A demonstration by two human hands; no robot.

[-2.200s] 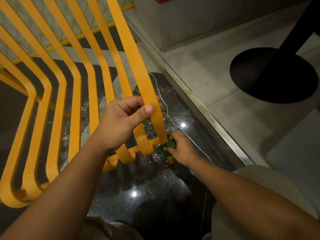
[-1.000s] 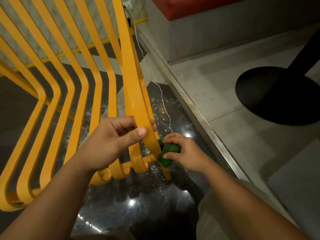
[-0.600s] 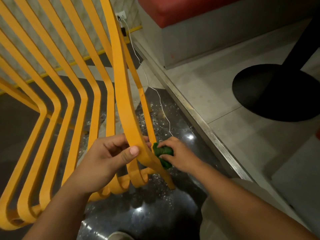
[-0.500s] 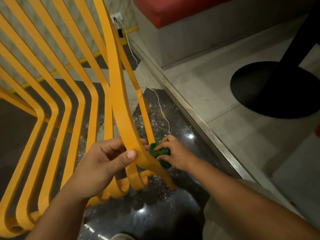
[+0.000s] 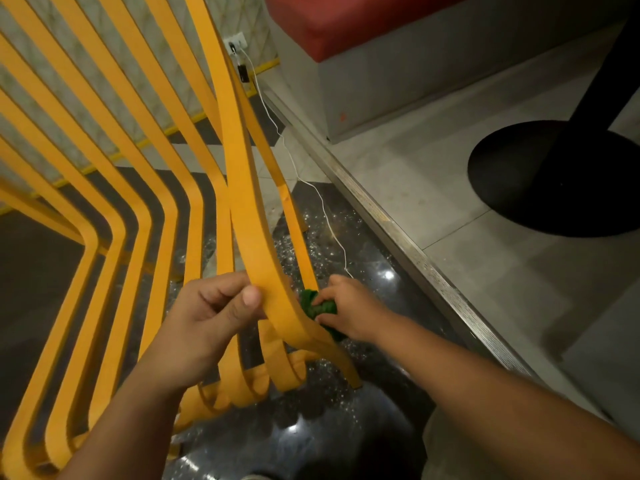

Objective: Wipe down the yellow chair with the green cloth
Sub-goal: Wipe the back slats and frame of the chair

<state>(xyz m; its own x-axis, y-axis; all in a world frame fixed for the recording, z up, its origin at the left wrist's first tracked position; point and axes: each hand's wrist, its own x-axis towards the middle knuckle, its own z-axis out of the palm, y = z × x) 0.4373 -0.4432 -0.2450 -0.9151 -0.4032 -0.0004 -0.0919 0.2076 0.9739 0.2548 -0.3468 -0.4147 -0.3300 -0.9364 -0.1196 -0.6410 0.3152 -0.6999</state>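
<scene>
Our left hand curls its fingers around a smooth, curved slat of the yellow chair. Our right hand pinches the bunched green cloth against the neighbouring slat, above glossy speckled black floor.

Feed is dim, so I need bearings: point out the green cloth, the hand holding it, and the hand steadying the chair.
green cloth [image 5: 320, 308]: head view, on the bunched fabric below the fingers.
right hand [image 5: 349, 308]: head view, back of the hand.
left hand [image 5: 204, 323]: head view, back of the hand.

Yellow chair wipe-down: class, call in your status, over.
Left hand gripping a yellow chair slat. Right hand pressing bunched green cloth against the outer slat, low down. White cable trails nearby on the floor.
</scene>
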